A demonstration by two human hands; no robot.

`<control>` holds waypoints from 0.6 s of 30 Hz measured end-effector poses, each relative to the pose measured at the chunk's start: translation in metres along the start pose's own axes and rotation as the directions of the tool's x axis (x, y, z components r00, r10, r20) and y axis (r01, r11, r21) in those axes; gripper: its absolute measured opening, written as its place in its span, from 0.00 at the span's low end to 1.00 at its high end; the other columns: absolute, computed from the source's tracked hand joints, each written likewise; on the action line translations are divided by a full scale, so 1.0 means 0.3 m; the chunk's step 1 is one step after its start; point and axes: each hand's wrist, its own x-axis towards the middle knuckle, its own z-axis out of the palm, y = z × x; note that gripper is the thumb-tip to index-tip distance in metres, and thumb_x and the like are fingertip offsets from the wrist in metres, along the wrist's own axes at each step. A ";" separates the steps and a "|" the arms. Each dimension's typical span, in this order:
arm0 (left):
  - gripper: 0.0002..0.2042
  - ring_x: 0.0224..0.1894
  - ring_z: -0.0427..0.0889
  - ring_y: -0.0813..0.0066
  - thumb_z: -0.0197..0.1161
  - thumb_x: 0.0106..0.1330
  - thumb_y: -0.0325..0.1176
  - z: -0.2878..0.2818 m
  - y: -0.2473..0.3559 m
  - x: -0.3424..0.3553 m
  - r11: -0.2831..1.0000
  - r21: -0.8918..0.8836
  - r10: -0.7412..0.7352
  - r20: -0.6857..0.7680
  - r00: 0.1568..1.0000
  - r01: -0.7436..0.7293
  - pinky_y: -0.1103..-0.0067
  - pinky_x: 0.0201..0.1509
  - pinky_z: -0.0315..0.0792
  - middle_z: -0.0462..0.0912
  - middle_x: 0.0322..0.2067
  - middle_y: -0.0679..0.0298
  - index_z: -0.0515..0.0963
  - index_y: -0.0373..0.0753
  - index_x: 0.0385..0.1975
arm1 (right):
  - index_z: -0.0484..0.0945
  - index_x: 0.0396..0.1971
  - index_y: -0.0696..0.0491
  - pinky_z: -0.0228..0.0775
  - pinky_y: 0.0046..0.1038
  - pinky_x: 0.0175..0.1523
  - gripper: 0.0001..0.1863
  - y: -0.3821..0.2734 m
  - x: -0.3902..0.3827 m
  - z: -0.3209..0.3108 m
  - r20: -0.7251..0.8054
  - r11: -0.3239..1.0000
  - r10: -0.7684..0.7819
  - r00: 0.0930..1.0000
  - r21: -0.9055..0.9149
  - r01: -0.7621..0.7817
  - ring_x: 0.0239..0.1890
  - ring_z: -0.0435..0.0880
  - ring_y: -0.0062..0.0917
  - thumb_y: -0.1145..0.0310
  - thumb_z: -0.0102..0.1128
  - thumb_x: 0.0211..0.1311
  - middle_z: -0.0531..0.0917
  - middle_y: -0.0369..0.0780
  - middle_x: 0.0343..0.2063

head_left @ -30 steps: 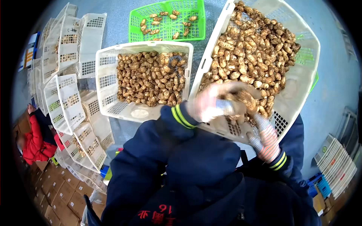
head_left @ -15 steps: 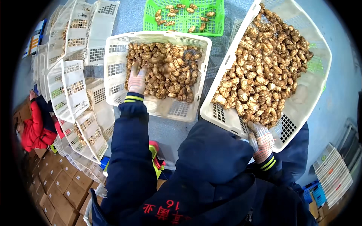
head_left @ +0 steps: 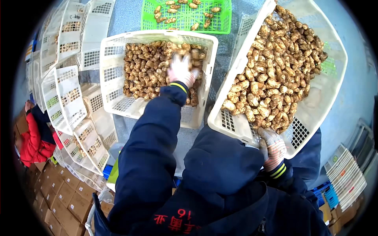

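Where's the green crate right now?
Head view, top centre: the green plastic crate is cut off by the frame edge, just beyond the white crate under the left hand.

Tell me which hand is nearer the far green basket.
Left: the left hand is in front of the green basket; the right hand is farther back, to the right.
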 end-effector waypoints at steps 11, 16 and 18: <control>0.47 0.68 0.53 0.48 0.71 0.48 0.52 -0.172 -0.327 -0.081 0.900 0.425 -0.145 0.084 0.986 0.096 0.59 0.68 0.56 0.53 0.68 0.55 0.53 0.50 0.68 | 0.77 0.43 0.55 0.69 0.40 0.48 0.14 0.009 0.000 0.001 0.030 1.000 0.020 0.999 -0.006 -0.020 0.39 0.78 0.44 0.70 0.56 0.56 0.80 0.48 0.36; 0.29 0.60 0.69 0.52 0.63 0.57 0.45 -0.290 -0.707 -0.145 0.685 0.599 -0.666 0.281 0.691 0.416 0.65 0.63 0.65 0.71 0.58 0.54 0.67 0.46 0.60 | 0.77 0.44 0.55 0.69 0.39 0.48 0.15 0.011 -0.010 0.006 0.022 0.999 0.031 0.999 0.005 -0.032 0.40 0.78 0.44 0.70 0.56 0.56 0.80 0.48 0.35; 0.27 0.56 0.74 0.52 0.62 0.57 0.48 -0.318 -0.705 -0.184 0.702 0.595 -0.625 0.254 0.738 0.390 0.66 0.60 0.68 0.76 0.52 0.51 0.71 0.43 0.55 | 0.77 0.44 0.56 0.69 0.39 0.48 0.15 0.011 -0.010 0.000 0.031 0.999 0.039 0.999 0.000 -0.039 0.40 0.78 0.44 0.69 0.55 0.56 0.80 0.48 0.36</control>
